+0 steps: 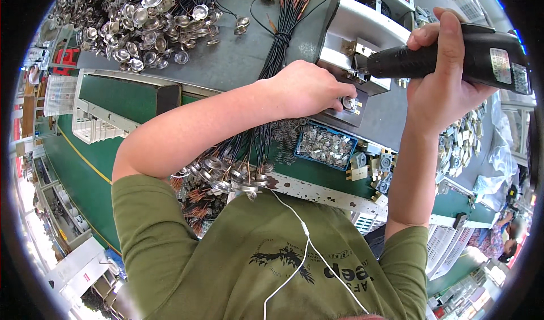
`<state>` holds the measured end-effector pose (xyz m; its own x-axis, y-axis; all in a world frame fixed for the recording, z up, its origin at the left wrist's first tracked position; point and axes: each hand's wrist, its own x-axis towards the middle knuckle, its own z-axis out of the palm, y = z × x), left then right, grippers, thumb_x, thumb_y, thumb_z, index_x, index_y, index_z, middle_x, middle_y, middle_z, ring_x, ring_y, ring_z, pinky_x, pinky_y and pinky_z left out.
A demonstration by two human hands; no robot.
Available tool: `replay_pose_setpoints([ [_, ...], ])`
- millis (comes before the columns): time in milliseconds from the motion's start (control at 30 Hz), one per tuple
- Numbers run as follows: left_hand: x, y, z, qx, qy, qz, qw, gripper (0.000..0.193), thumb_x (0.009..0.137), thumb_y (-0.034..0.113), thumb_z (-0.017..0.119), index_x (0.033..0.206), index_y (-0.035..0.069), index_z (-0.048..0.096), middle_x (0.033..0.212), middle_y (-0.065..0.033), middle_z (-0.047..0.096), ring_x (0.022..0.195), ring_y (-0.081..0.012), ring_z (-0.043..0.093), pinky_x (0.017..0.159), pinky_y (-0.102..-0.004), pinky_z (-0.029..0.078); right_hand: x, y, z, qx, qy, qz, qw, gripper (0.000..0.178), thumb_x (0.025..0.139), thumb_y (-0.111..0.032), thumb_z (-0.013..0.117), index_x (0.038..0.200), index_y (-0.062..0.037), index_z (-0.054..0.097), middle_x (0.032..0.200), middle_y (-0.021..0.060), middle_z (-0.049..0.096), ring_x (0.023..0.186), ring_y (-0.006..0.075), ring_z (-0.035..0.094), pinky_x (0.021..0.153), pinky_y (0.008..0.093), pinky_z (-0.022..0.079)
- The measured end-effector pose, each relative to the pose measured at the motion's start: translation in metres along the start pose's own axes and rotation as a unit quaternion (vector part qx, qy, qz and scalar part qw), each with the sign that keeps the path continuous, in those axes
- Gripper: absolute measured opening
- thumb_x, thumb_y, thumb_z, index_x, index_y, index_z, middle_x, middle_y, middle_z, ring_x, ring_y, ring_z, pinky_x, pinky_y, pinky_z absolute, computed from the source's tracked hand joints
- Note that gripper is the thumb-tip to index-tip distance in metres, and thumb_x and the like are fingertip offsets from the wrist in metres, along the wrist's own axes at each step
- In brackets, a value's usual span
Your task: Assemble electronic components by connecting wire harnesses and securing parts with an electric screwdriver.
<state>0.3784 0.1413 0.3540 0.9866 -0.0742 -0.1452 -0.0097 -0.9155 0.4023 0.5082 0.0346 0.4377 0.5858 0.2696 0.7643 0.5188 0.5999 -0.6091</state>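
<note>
Right at the fingertips (347,91) of the left hand (306,88), here's a small round metal-capped part (349,103) with brass-coloured tabs! Thumb and index finger are nearly together, pinching its near side, while the tabs poke out to the right, clear of the grip. Directly below it sits a flat metal plate (343,118), jutting from the front of a silver metal housing (347,30).

Over to the right hand (435,93): fingers and thumb wrap firmly around a black handheld tool (416,62), held level, its narrow end pointing left at the housing, just above the left hand's fingertips. Whether that tip touches the metal, I cannot tell.

Moving out, a blue tray (324,165) of small metal pieces (326,143) lies just below the plate, and loose tabbed parts (381,167) crowd its right side. Black wires (273,59) run beneath the left forearm, 1 tied bundle fanning into orange-tipped ends at the top, with round metal caps (226,175) clustered at the bottom. Far left on the grey table (235,56), a big heap of wired metal cups (150,31); far right, another pile of tabbed parts, well apart from both hands.
</note>
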Motion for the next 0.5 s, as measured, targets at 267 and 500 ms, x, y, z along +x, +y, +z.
replay_pose_setpoints([
  [267, -0.001, 0.0, 0.002, -0.005, 0.025, 0.01, 1.0, 0.026, 0.095, 0.032, 0.065, 0.117, 0.019, 0.065, 0.087, -0.0081, 0.073, 0.089, -0.0298, 0.073, 0.073, -0.0442, 0.058, -0.004, 0.0, 0.005, -0.027, -0.005, -0.002, 1.0, 0.014, 0.094, 0.001, 0.07, 0.102, 0.0082, 0.063, 0.071, 0.014, 0.068, 0.056, 0.019, 0.064, 0.054, 0.0318, 0.055],
  [500, 0.0, -0.002, 0.009, 0.002, 0.06, 0.03, 0.998, 0.025, 0.095, 0.031, 0.064, 0.117, 0.019, 0.065, 0.086, -0.0082, 0.073, 0.089, -0.03, 0.073, 0.073, -0.0442, 0.058, -0.003, -0.002, 0.003, -0.031, -0.001, 0.012, 0.999, 0.016, 0.093, 0.002, 0.071, 0.104, 0.0087, 0.061, 0.071, 0.0145, 0.068, 0.056, 0.0192, 0.064, 0.056, 0.0316, 0.056],
])
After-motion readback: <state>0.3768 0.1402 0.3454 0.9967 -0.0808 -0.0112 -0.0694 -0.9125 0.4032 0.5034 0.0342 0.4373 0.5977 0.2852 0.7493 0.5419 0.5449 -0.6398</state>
